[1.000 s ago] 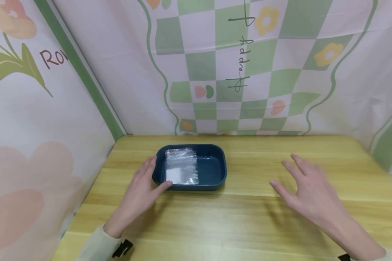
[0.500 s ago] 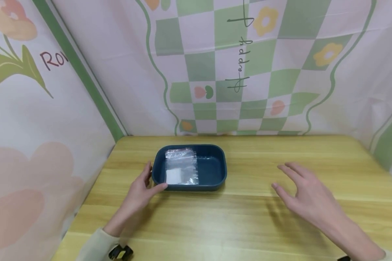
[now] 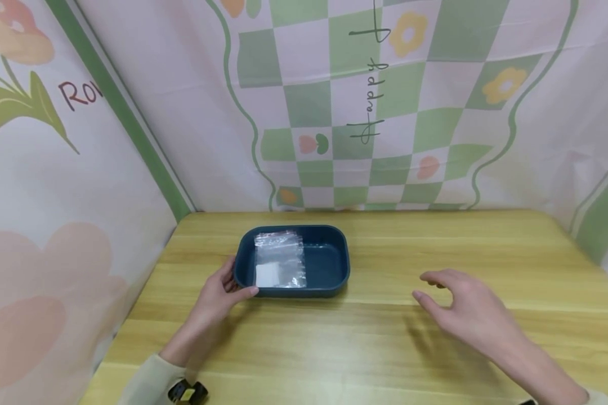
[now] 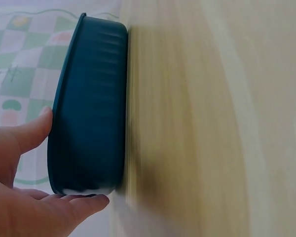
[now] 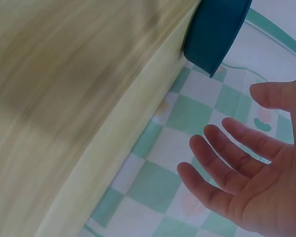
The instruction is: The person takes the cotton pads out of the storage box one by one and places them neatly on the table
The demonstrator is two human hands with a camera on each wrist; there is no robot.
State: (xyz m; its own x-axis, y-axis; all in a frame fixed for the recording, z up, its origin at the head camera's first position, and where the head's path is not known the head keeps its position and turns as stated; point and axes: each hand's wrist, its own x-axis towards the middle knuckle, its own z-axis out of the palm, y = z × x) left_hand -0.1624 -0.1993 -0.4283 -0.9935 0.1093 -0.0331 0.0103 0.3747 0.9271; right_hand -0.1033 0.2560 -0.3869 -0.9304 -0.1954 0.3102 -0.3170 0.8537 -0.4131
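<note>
Head view: left grip [image 3: 215, 295] pinches blue tray [image 3: 329, 267] to its right, clear bags [image 3: 284, 253] inside, seemingly steadying it; right grip [image 3: 468, 306], relaxed and empty, hovers well apart, next move likely calling for reaching leftward.

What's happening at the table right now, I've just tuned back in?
A person's left hand holds the left end of a dark blue rectangular tray, thumb at the near rim. The tray sits on a yellowish wood-grain table. In its left part lies what looks like a small stack of clear plastic bags with a white patch. The right hand hangs above the table, apart from the tray, holding nothing.
</note>
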